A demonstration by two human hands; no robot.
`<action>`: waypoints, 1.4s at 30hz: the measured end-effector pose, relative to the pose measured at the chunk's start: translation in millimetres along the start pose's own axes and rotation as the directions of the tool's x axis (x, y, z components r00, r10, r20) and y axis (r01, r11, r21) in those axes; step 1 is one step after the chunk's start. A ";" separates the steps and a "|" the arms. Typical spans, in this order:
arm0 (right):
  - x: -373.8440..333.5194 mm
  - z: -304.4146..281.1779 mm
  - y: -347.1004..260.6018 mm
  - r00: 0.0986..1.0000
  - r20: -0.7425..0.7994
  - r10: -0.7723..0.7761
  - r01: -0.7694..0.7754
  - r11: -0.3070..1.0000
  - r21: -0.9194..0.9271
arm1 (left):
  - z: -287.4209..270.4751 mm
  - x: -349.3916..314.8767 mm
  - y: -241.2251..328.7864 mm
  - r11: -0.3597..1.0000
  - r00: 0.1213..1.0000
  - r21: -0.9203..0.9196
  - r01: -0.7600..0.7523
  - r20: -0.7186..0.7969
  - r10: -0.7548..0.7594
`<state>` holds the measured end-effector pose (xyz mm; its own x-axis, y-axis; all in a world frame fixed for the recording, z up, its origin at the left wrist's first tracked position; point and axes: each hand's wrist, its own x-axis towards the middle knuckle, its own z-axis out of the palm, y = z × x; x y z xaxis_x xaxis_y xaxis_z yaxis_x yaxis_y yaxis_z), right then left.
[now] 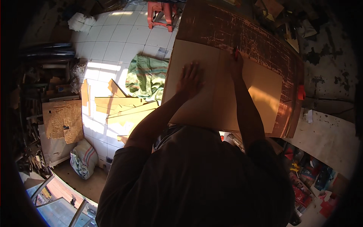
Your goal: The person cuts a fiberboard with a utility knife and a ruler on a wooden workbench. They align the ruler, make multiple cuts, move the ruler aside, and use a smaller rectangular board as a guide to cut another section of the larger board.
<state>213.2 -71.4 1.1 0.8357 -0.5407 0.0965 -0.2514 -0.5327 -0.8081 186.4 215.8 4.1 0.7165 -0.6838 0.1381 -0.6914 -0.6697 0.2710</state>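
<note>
A large brown cardboard sheet lies flat on a scratched, dark brown tabletop. A crease or seam runs across it from far to near, between my hands. My left hand rests flat on the left part of the sheet with its fingers spread. Near the sheet's far edge, my right hand is closed around a small red-and-black tool. Only the tool's upper part shows; shadow and my fingers hide the rest. Sunlight falls across the sheet's right part.
Left of the table, cut cardboard strips and a green woven sack lie on white floor tiles. A red plastic stool stands beyond. Stacked scrap lines the left side. At the table's right edge is a red object.
</note>
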 end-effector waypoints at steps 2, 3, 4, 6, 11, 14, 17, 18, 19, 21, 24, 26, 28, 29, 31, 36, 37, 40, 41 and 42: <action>-40.7 -20.4 -26.6 0.950 0.054 0.309 -0.295 0.819 0.492 | -0.5 -5.2 -4.6 0.999 0.999 0.048 0.022 0.030 -0.024; -65.2 -33.5 -37.1 0.946 0.063 0.319 -0.307 0.809 0.501 | 0.0 -4.8 -4.4 0.999 0.999 0.039 0.028 0.034 -0.030; -91.3 -45.5 -48.7 0.942 0.074 0.328 -0.318 0.799 0.511 | 0.9 -4.3 -5.0 0.999 0.999 0.048 0.023 0.035 -0.025; -143.5 -75.9 -74.8 0.891 0.166 0.423 -0.454 0.814 0.364 | 0.3 -2.3 -2.2 0.999 0.999 0.044 0.013 0.039 -0.015; -243.6 -106.1 -37.9 0.800 0.364 0.476 -0.508 0.862 -0.011 | 1.9 -3.9 -3.5 0.998 0.999 0.064 -0.006 0.052 0.003; -267.6 -112.5 -50.3 0.777 0.579 0.247 -0.163 0.967 -0.194 | -0.2 -3.0 0.0 0.994 0.996 0.113 0.010 0.087 -0.020; -266.9 -94.5 -58.6 0.564 0.825 0.015 0.201 0.967 -0.156 | -2.0 -4.7 -1.4 0.994 0.998 0.105 0.015 0.062 -0.022; -260.7 -85.1 -62.8 0.553 0.833 0.005 0.205 0.968 -0.143 | -2.1 -3.3 -1.8 0.993 0.997 0.115 0.029 0.066 -0.036; -249.1 -73.0 -81.1 0.473 0.881 -0.013 0.253 0.960 -0.122 | -2.6 -4.8 -3.6 0.994 0.998 0.106 0.027 0.045 -0.032; -242.5 -56.7 -99.8 0.386 0.922 -0.033 0.302 0.949 -0.092 | -2.6 -2.4 0.1 0.995 0.999 0.100 0.028 0.023 -0.030; -240.6 -28.2 -113.6 0.324 0.917 -0.232 0.499 0.865 0.043 | -1.9 0.4 -2.0 0.995 0.999 0.094 0.033 0.026 -0.036; -242.9 -14.6 -122.2 0.200 0.961 -0.193 0.571 0.819 0.046 | -2.4 -3.4 1.6 0.996 0.997 0.071 0.046 0.062 -0.051; -248.9 2.0 -115.2 0.165 0.954 -0.252 0.635 0.767 0.092 | -3.2 -3.8 1.4 0.995 0.997 0.073 0.072 0.028 -0.075; -253.8 12.7 -104.3 0.249 0.924 -0.290 0.617 0.783 0.079 | -0.6 -1.6 3.0 0.997 0.998 0.058 0.058 0.010 -0.059; -262.2 31.3 -85.8 0.428 0.857 -0.287 0.520 0.854 0.026 | -4.9 -1.6 5.8 0.998 0.999 0.045 0.045 0.022 -0.047; -250.1 38.5 -104.7 0.397 0.911 -0.112 0.296 0.955 -0.012 | 5.8 -7.2 2.3 0.995 0.997 0.064 0.073 -0.021 -0.072; -248.5 39.7 -103.8 0.350 0.930 -0.112 0.376 0.926 -0.030 | 6.3 -7.2 2.6 0.995 0.996 0.066 0.073 -0.048 -0.070; -249.1 43.8 -102.5 0.394 0.870 -0.296 0.448 0.889 0.100 | 7.9 -5.9 2.2 0.995 0.996 0.069 0.068 -0.056 -0.064; -248.7 44.3 -102.6 0.382 0.876 -0.295 0.454 0.886 0.100 | 8.1 -6.2 2.0 0.995 0.996 0.066 0.070 -0.050 -0.067; -247.9 44.6 -102.5 0.397 0.882 -0.253 0.427 0.902 0.067 | 8.4 -6.6 1.5 0.997 0.996 0.030 0.064 -0.062 -0.062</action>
<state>53.5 146.3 34.1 0.8260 0.4950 -0.2696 0.1631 -0.6677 -0.7263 179.8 216.8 -4.4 0.7623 -0.6218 0.1795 -0.6467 -0.7205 0.2504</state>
